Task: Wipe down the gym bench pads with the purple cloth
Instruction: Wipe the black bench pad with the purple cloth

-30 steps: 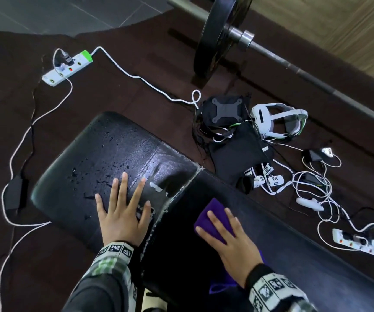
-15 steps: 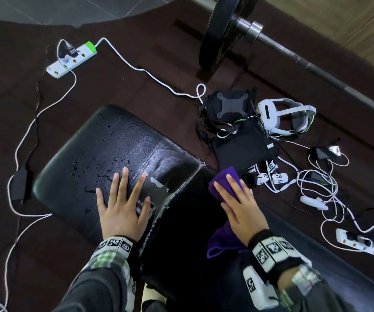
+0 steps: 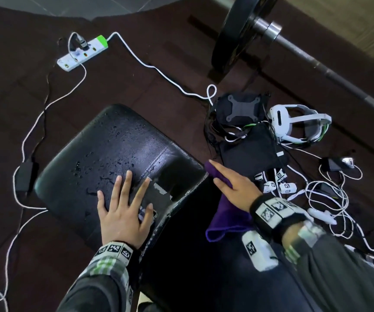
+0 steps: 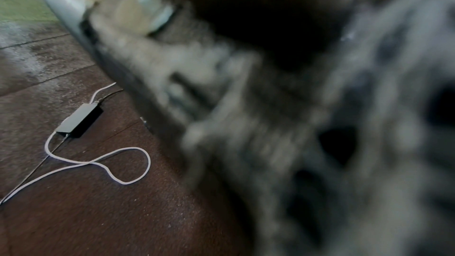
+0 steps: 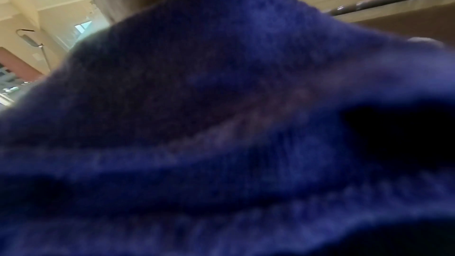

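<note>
Both hands lie flat with straight fingers: the left hand (image 3: 123, 218) is spread on the wet seat pad (image 3: 114, 154), and the right hand (image 3: 235, 190) presses the purple cloth (image 3: 226, 218) at the far edge of the long pad (image 3: 192, 266). Beyond the seat pad, a white power strip (image 3: 82, 52) and its cable (image 3: 159, 70) lie on the dark floor mat (image 3: 136, 91) (a black adapter (image 4: 78, 121) sits to the pad's left). Right of it lie a white headset (image 3: 294, 124), tangled cables and a barbell (image 3: 316, 57). The right wrist view, blurred, seems filled with cloth (image 5: 221, 104).
</note>
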Demonstrator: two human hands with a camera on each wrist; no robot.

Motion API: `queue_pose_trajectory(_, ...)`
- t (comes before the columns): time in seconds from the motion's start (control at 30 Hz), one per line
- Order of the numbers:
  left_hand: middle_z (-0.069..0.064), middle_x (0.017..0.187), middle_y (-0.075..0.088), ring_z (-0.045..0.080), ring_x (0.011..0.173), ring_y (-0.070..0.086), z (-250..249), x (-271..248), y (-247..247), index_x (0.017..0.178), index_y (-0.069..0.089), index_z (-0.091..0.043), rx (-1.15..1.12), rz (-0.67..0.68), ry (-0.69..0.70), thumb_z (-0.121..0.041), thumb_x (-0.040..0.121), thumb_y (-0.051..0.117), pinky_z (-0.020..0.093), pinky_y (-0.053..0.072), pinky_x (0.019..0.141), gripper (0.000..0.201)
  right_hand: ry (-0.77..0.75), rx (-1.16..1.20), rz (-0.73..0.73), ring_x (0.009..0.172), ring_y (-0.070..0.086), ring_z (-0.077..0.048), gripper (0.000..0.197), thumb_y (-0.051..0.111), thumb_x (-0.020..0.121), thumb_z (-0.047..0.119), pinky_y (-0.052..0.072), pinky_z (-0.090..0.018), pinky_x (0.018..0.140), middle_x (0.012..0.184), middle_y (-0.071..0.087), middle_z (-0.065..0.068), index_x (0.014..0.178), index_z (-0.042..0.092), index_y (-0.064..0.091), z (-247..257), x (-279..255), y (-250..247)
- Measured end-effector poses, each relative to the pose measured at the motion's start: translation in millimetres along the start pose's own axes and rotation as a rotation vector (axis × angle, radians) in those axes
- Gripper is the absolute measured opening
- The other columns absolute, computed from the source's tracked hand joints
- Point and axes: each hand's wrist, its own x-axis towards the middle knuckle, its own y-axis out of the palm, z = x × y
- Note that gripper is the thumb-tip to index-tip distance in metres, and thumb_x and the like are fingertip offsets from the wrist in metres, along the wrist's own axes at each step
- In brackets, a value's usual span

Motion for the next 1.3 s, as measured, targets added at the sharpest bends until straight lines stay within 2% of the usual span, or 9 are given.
queue_pose_trajectory(0.2, 0.002, 0.162, 0.025, 0.023, 0.149, 0.023, 0, 2, -4, 0.148, 0.04, -0.037, -0.012, 0.001, 0.004, -0.05, 0.091, 0.038, 0.061, 0.012, 0.118, 0.059, -0.039, -0.006, 0.094, 0.133, 0.038, -0.018, 0.052, 0.046, 0.094, 0.039, 0.031, -0.036, 0.11, 0.146, 0.039, 0.006, 0.141, 0.046, 0.025, 40, 74, 12)
queue_pose_trajectory(0.37, -0.002, 0.164, 0.021, 0.021, 0.15, 0.021, 1, 1, -5, 0.149, 0.037, -0.04, -0.041, 0.026, -0.011, -0.051, 0.089, 0.039, 0.06, 0.011, 0.118, 0.061, -0.083, 0.034, -0.005, 0.127, 0.041, -0.003, 0.051, 0.052, 0.093, 0.029, 0.028, -0.016, 0.105, 0.141, 0.043, 0.013, 0.137, 0.046, 0.033, 22, 32, 10)
queue_pose_trajectory(0.43, -0.002, 0.164, 0.02, 0.02, 0.15, 0.021, 0, 1, -5, 0.149, 0.036, -0.04, -0.041, 0.03, -0.01, -0.051, 0.09, 0.039, 0.06, 0.011, 0.118, 0.061, -0.07, 0.056, -0.055, 0.125, 0.043, 0.001, 0.051, 0.054, 0.092, 0.028, 0.028, -0.014, 0.105, 0.138, 0.045, 0.017, 0.134, 0.05, 0.036, 1, 11, 9)
queue_pose_trajectory(0.57, -0.002, 0.164, 0.019, 0.02, 0.15, 0.021, 1, 2, -4, 0.151, 0.031, -0.042, -0.031, 0.037, -0.001, -0.052, 0.09, 0.039, 0.06, 0.01, 0.119, 0.062, -0.013, 0.017, -0.041, 0.127, 0.043, -0.002, 0.046, 0.05, 0.093, 0.036, 0.029, -0.018, 0.106, 0.138, 0.047, 0.016, 0.135, 0.047, 0.037, -19, -4, 5)
queue_pose_trajectory(0.73, -0.002, 0.165, 0.016, 0.019, 0.151, 0.017, 2, 2, -4, 0.152, 0.029, -0.043, -0.045, 0.063, 0.0, -0.054, 0.09, 0.039, 0.058, 0.005, 0.12, 0.064, 0.006, -0.052, -0.015, 0.127, 0.045, -0.013, 0.043, 0.046, 0.095, 0.035, 0.031, -0.018, 0.102, 0.139, 0.048, 0.009, 0.137, 0.042, 0.038, 20, 39, 4)
queue_pose_trajectory(0.87, -0.002, 0.165, 0.015, 0.018, 0.152, 0.014, 4, 1, -5, 0.153, 0.025, -0.043, -0.058, 0.075, 0.004, -0.055, 0.093, 0.035, 0.056, 0.003, 0.12, 0.062, -0.072, -0.139, -0.019, 0.134, 0.036, -0.012, 0.049, 0.044, 0.097, 0.029, 0.027, -0.023, 0.108, 0.148, 0.036, 0.005, 0.144, 0.032, 0.029, 54, 64, 16)
queue_pose_trajectory(1.0, -0.003, 0.164, 0.018, 0.016, 0.151, 0.018, 14, -1, -8, 0.153, 0.024, -0.042, -0.113, 0.06, 0.031, -0.054, 0.095, 0.035, 0.052, 0.007, 0.121, 0.06, -0.259, -0.313, -0.089, 0.141, 0.023, -0.016, 0.051, 0.036, 0.097, 0.028, 0.018, -0.036, 0.115, 0.153, 0.023, -0.002, 0.146, 0.025, 0.022, 46, 48, 28)
queue_pose_trajectory(1.17, 0.002, 0.163, 0.022, 0.023, 0.151, 0.017, 57, -20, -10, 0.151, 0.032, -0.039, -0.092, 0.027, -0.182, -0.063, 0.094, 0.031, 0.054, 0.009, 0.12, 0.062, -0.31, -0.489, -0.136, 0.141, 0.013, -0.026, 0.053, 0.03, 0.095, 0.033, 0.01, -0.036, 0.114, 0.154, 0.017, 0.005, 0.146, 0.037, 0.017, 21, -8, 36)
queue_pose_trajectory(1.3, 0.002, 0.165, 0.016, 0.023, 0.152, 0.008, 66, -26, -5, 0.153, 0.029, -0.038, -0.105, 0.059, -0.153, -0.068, 0.095, 0.019, 0.052, 0.002, 0.121, 0.066, -0.226, -0.459, -0.119, 0.143, 0.006, -0.021, 0.053, 0.023, 0.094, 0.039, 0.008, -0.039, 0.115, 0.154, 0.009, 0.012, 0.146, 0.04, 0.012, 21, -10, 37)
